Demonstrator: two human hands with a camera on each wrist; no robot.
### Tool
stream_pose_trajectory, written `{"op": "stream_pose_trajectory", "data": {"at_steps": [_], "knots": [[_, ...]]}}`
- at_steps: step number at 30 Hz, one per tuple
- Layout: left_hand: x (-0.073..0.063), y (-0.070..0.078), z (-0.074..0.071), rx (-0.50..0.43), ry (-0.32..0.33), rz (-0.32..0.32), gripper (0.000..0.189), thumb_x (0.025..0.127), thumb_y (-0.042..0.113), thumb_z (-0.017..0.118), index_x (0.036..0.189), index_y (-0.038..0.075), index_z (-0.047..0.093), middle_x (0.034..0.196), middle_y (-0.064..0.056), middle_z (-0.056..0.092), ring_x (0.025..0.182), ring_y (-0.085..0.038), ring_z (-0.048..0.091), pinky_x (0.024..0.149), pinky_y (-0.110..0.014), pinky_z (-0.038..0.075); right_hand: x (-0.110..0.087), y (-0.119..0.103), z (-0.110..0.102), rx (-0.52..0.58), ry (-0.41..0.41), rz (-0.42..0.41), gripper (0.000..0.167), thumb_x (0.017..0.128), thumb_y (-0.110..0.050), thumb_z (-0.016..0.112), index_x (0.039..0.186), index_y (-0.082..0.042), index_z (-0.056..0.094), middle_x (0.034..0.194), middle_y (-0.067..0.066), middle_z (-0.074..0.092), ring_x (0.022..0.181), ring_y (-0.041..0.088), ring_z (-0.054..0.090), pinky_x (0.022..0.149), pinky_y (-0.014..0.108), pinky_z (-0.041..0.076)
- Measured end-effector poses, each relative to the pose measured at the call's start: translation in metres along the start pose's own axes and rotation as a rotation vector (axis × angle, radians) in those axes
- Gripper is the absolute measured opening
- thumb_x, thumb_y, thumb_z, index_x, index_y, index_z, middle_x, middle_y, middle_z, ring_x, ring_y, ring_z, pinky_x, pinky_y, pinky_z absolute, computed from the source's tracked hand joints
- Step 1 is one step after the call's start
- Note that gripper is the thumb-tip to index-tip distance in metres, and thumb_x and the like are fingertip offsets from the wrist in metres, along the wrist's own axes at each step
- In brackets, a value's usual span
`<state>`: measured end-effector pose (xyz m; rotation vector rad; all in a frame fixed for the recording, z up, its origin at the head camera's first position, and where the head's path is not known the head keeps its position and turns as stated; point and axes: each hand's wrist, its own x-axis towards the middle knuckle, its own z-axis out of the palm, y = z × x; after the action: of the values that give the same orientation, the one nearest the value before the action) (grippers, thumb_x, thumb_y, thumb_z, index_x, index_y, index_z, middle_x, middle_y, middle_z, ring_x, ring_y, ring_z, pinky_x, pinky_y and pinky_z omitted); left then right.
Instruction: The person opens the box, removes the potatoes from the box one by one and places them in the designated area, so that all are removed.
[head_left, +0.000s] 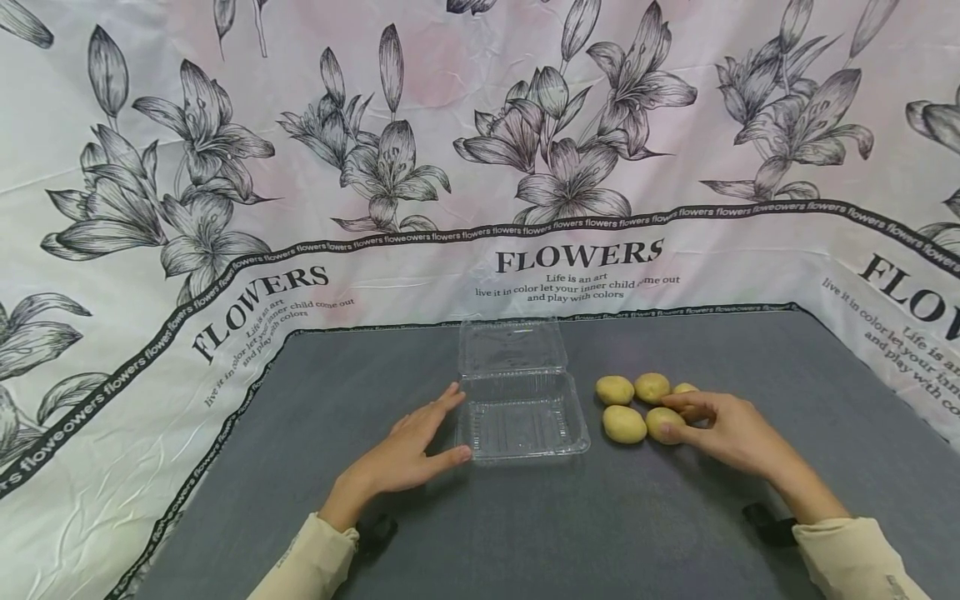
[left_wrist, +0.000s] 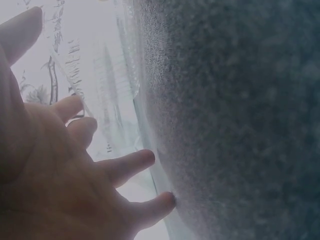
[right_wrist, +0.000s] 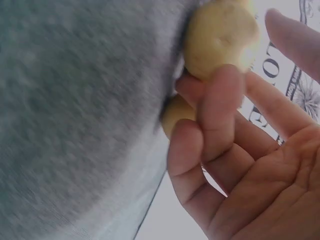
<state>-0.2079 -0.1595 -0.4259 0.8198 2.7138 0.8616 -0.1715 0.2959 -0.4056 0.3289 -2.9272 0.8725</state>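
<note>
Several yellow potatoes lie in a cluster to the right of the clear plastic container (head_left: 521, 417). My right hand (head_left: 723, 429) is at the front right potato (head_left: 663, 425), its thumb and bent fingers on either side of it. In the right wrist view a gap shows between the thumb (right_wrist: 295, 42) and the near potato (right_wrist: 220, 42), while a fingertip overlaps its lower edge. My left hand (head_left: 408, 446) is spread beside the container's left wall, thumb and fingertips right at its edge. The container's hinged lid (head_left: 512, 348) stands raised at the back.
A grey cloth tabletop (head_left: 540, 533) lies under everything. Behind and at both sides hangs a white curtain (head_left: 442, 283) printed with flowers and lettering. Other potatoes sit close around the right hand: front left (head_left: 624, 425), back left (head_left: 614, 390) and back middle (head_left: 652, 387).
</note>
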Motion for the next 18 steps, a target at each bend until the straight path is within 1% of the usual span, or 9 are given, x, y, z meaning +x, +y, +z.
{"op": "stream_pose_trajectory", "data": {"at_steps": [1, 3, 7, 9, 12, 15, 18], "knots": [[0.000, 0.000, 0.000, -0.003, -0.002, 0.002, 0.084, 0.098, 0.056, 0.059, 0.165, 0.026, 0.017, 0.174, 0.004, 0.007, 0.158, -0.027, 0.019, 0.121, -0.069, 0.014, 0.000, 0.000, -0.002, -0.006, -0.005, -0.003, 0.049, 0.092, -0.043, 0.075, 0.131, -0.013, 0.070, 0.105, 0.009, 0.078, 0.100, 0.030, 0.071, 0.071, 0.032, 0.049], [0.000, -0.001, 0.000, -0.003, -0.006, 0.004, 0.084, 0.099, 0.057, 0.058, 0.165, 0.027, 0.016, 0.174, 0.004, 0.006, 0.159, -0.027, 0.018, 0.121, -0.068, 0.014, -0.001, -0.001, -0.005, -0.019, -0.010, -0.008, 0.048, 0.093, -0.042, 0.074, 0.131, -0.013, 0.070, 0.107, 0.011, 0.078, 0.097, 0.028, 0.072, 0.068, 0.031, 0.049], [-0.001, -0.001, 0.000, -0.012, -0.009, 0.012, 0.084, 0.099, 0.059, 0.055, 0.165, 0.026, 0.015, 0.174, 0.003, 0.005, 0.159, -0.030, 0.017, 0.120, -0.070, 0.015, 0.000, -0.002, -0.012, -0.045, 0.006, 0.032, 0.053, 0.095, -0.044, 0.071, 0.133, -0.009, 0.068, 0.107, 0.012, 0.078, 0.083, 0.019, 0.069, 0.063, 0.030, 0.049], [-0.001, -0.002, -0.001, -0.019, -0.008, 0.015, 0.082, 0.100, 0.059, 0.053, 0.165, 0.026, 0.015, 0.174, 0.004, 0.005, 0.159, -0.032, 0.016, 0.119, -0.071, 0.015, 0.000, -0.002, -0.016, -0.058, 0.037, 0.059, 0.055, 0.095, -0.046, 0.070, 0.134, -0.007, 0.066, 0.106, 0.014, 0.077, 0.081, 0.016, 0.065, 0.063, 0.031, 0.048], [-0.001, -0.002, -0.002, -0.037, -0.006, 0.019, 0.078, 0.102, 0.057, 0.051, 0.165, 0.026, 0.016, 0.174, 0.004, 0.005, 0.159, -0.032, 0.016, 0.118, -0.074, 0.015, -0.001, -0.002, -0.019, -0.074, 0.113, 0.079, 0.054, 0.096, -0.047, 0.069, 0.133, -0.008, 0.067, 0.109, 0.018, 0.075, 0.082, 0.018, 0.063, 0.062, 0.032, 0.047], [-0.001, -0.003, -0.004, -0.067, -0.003, 0.016, 0.072, 0.105, 0.054, 0.047, 0.165, 0.026, 0.017, 0.173, 0.007, 0.006, 0.159, -0.031, 0.016, 0.117, -0.075, 0.014, -0.001, -0.002, -0.021, -0.078, 0.185, 0.072, 0.051, 0.096, -0.046, 0.069, 0.132, -0.010, 0.068, 0.109, 0.019, 0.075, 0.081, 0.016, 0.060, 0.059, 0.029, 0.044], [-0.001, -0.003, -0.004, -0.088, 0.009, 0.010, 0.066, 0.107, 0.052, 0.042, 0.164, 0.029, 0.019, 0.173, 0.008, 0.008, 0.159, -0.028, 0.017, 0.117, -0.074, 0.014, 0.000, -0.002, -0.021, -0.068, 0.234, 0.066, 0.049, 0.095, -0.045, 0.070, 0.130, -0.010, 0.069, 0.107, 0.018, 0.074, 0.077, 0.011, 0.057, 0.056, 0.026, 0.042]]}}
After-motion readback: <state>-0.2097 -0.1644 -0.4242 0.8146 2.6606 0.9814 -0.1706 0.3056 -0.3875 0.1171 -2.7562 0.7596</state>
